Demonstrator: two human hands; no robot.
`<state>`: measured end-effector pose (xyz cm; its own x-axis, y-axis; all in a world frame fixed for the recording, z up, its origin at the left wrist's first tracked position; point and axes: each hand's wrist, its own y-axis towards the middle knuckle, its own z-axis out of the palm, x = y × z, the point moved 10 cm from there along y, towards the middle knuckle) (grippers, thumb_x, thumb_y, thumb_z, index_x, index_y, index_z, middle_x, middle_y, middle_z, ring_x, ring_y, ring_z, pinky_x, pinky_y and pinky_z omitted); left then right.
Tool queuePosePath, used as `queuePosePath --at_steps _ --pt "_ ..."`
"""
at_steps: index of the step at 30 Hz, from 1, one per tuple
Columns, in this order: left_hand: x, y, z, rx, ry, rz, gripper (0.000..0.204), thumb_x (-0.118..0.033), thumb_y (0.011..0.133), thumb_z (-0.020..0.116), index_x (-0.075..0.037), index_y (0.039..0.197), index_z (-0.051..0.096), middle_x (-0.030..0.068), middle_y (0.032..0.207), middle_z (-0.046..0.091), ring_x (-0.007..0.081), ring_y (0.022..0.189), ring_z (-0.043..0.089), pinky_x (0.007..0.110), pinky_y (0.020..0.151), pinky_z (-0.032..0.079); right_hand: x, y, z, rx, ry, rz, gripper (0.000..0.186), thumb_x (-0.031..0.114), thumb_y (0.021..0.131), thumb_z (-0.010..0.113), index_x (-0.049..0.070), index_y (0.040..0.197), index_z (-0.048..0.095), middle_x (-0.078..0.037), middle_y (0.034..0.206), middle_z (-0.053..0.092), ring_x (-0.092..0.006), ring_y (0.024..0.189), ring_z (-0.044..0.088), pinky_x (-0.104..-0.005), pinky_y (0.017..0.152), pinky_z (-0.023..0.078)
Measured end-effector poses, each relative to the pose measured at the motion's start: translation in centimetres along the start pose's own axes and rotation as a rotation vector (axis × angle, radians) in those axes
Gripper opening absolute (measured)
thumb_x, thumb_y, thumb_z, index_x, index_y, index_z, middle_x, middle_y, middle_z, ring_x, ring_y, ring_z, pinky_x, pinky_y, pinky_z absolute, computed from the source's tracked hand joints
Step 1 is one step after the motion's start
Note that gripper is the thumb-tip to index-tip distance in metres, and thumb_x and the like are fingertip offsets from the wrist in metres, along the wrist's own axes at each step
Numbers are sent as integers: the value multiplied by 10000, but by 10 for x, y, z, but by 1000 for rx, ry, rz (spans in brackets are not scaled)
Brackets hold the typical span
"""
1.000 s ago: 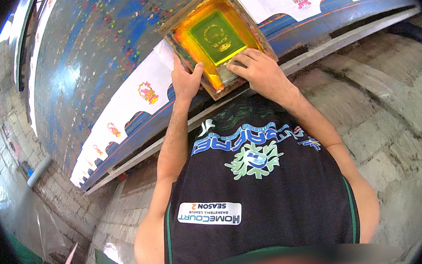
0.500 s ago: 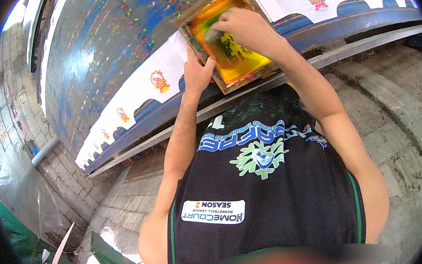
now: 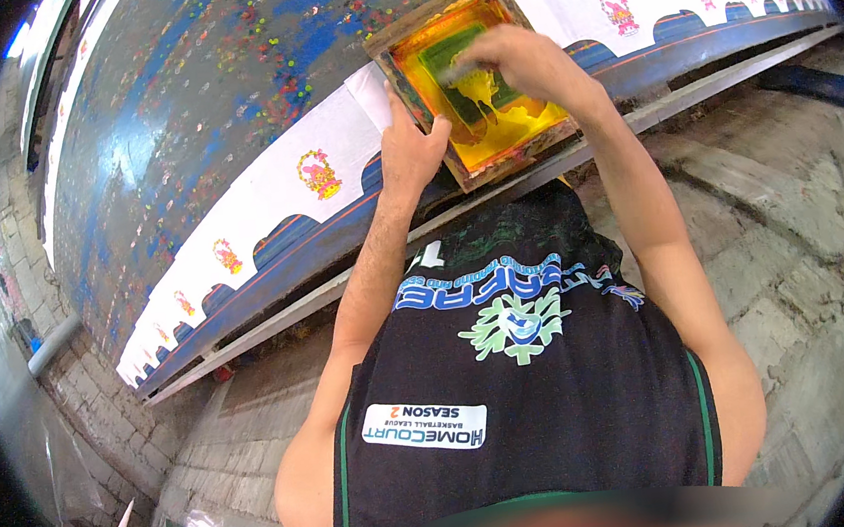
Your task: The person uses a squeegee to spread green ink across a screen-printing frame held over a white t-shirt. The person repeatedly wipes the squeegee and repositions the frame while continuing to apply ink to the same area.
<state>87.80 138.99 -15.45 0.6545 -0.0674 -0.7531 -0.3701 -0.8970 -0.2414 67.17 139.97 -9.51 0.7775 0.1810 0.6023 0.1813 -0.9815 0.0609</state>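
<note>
A wooden screen-printing frame [image 3: 494, 169] lies on the row of white cut fabric pieces, its mesh smeared with yellow ink around a green rectangle. My left hand [image 3: 413, 152] grips the frame's left side, thumb over the edge. Inside the frame, my right hand [image 3: 522, 62] is closed on a small greyish squeegee [image 3: 463, 72], partly hidden by the fingers and blurred. Thick yellow ink [image 3: 483, 92] streaks the mesh below it. To the left, a fabric piece [image 3: 280, 191] bears a pink-and-yellow print; pieces on the right carry mostly pink prints.
The long dark table [image 3: 178, 114] is spattered with blue, red and yellow paint. A pale rail [image 3: 361, 259] runs along its near edge, close to my body. Paved floor [image 3: 244, 410] lies below, with clear plastic sheeting [image 3: 57, 446] and a grey pipe [image 3: 56, 344] at the left.
My right hand has shifted with the squeegee slightly right inside the frame, uncovering more of the green rectangle. The yellow ink has spread differently on the mesh. My left hand still grips the frame.
</note>
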Motion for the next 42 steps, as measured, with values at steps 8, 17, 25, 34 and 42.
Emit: queuePosePath --at_steps 8,17,25,34,42 --pt "-23 3 10 -18 17 66 1051 -285 935 732 154 1697 157 285 1004 808 510 856 788 564 783 637 -16 -20 -7 -134 -62 -56 488 -52 912 604 155 1300 816 -121 1291 791 -349 1247 727 -463 1080 595" --pt "-5 0 3 -21 75 79 1084 -319 946 737 181 1697 135 258 954 804 488 839 789 546 790 637 27 -111 10 -79 -29 104 437 -70 910 644 116 1259 830 -99 1276 783 -303 1252 724 -418 1072 593" --pt "-1 -12 -43 -63 71 -42 992 -204 947 728 58 1735 186 288 1121 814 466 981 813 514 862 652 61 -83 8 -110 -5 -30 415 -21 903 675 124 1266 814 -99 1241 775 -319 1213 723 -439 1043 594" --pt "-30 1 -56 -87 82 124 989 -207 950 731 54 1734 189 279 1127 816 444 985 820 502 865 659 62 -83 -4 -136 -8 -63 445 -40 891 662 129 1275 814 -90 1265 767 -323 1237 714 -443 1057 592" --pt "-72 22 -7 -78 -50 100 919 -159 951 756 13 1720 281 236 1228 817 359 1106 824 443 945 654 17 -94 -48 -133 -14 -2 446 -18 891 676 126 1298 785 -86 1290 748 -314 1256 703 -439 1075 587"
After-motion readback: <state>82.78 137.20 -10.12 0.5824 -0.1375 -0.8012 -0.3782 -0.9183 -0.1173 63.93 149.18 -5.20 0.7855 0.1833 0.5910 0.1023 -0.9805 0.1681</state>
